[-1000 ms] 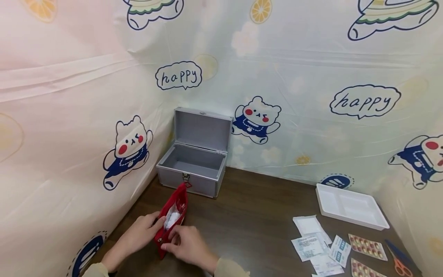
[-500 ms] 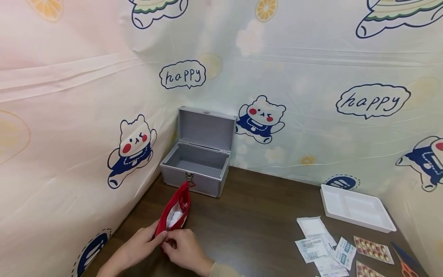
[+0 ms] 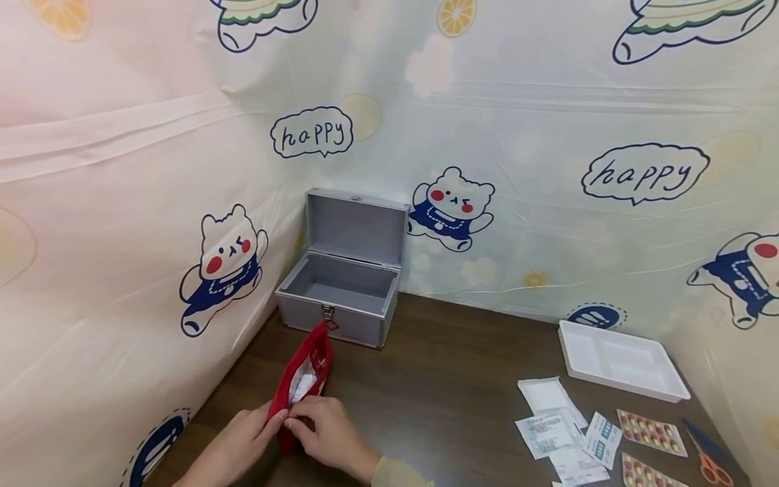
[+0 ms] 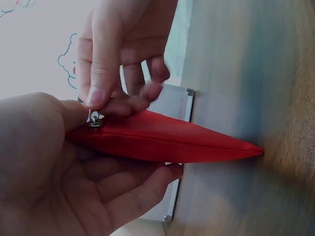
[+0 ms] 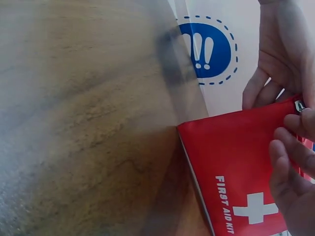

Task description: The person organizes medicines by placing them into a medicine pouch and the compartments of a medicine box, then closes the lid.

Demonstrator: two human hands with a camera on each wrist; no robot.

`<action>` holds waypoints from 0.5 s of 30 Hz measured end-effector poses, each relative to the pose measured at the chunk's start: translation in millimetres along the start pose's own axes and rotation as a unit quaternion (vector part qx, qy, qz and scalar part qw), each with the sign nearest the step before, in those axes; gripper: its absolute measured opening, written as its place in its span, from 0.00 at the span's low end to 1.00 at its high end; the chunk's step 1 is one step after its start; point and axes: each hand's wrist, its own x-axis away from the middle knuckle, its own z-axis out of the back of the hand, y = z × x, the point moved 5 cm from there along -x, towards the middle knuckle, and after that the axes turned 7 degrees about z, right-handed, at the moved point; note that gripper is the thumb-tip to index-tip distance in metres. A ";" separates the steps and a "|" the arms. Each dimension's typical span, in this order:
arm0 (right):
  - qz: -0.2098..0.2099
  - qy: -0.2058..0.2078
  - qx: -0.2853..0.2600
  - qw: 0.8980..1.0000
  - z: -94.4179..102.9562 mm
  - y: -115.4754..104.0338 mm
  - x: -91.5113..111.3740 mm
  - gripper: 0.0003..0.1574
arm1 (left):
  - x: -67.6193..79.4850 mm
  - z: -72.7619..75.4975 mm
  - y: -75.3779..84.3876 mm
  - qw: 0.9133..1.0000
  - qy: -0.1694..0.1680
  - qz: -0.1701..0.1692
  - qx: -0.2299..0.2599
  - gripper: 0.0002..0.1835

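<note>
My left hand (image 3: 234, 443) grips the near end of a red first aid pouch (image 5: 236, 157), its thumb beside the zipper. My right hand (image 3: 331, 433) pinches at the metal zipper pull (image 4: 95, 120) at that same end, between thumb and fingers. The pouch stands on edge with its mouth unzipped and gaping upward. White packets (image 3: 303, 383) show inside. On the side seen in the right wrist view are a white cross (image 5: 255, 208) and "FIRST AID KIT" lettering. Beyond the pouch's far tip stands a grey metal case (image 3: 359, 326), lid raised.
At the right lie several paper packets (image 3: 544, 433), blister packs of capsules (image 3: 651, 433) and orange-and-blue scissors (image 3: 712, 467). A white divided tray (image 3: 621, 388) sits behind them. Printed cloth walls (image 3: 523, 223) enclose the wooden table (image 3: 438, 379) at the back and sides.
My left hand has slid from the pouch's side to its near end, its thumb now close to my right fingers. My right hand stays at the zipper end. The mouth remains unzipped.
</note>
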 end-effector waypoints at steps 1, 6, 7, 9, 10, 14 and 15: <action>0.001 0.003 0.005 1.000 1.4 0.1 -0.3 0.09 | -0.3 -0.4 0.0 1.000 -0.001 -0.001 0.002 0.29; 0.012 0.008 0.033 0.999 3.1 -1.0 -2.5 0.07 | -1.2 -0.9 -2.8 1.000 -0.004 0.003 -0.003 0.28; 0.014 0.009 0.041 0.999 3.3 -0.9 -2.8 0.07 | -1.8 -0.9 -3.4 1.000 -0.002 0.006 -0.009 0.28; 0.018 0.012 0.056 0.998 3.0 -0.7 -3.8 0.07 | -3.1 -0.5 -4.1 1.000 0.003 0.012 -0.025 0.26; 0.020 0.014 0.065 0.998 3.2 -0.6 -4.0 0.07 | -3.8 -0.6 -4.3 0.999 0.003 0.014 -0.031 0.26; 0.020 0.021 0.086 0.996 4.1 1.6 -4.1 0.06 | -6.5 -1.6 -3.1 0.999 -0.003 0.013 -0.040 0.26; 0.020 0.022 0.087 0.996 4.3 2.4 -4.0 0.06 | -7.1 -2.0 -2.5 0.999 -0.006 0.011 -0.041 0.26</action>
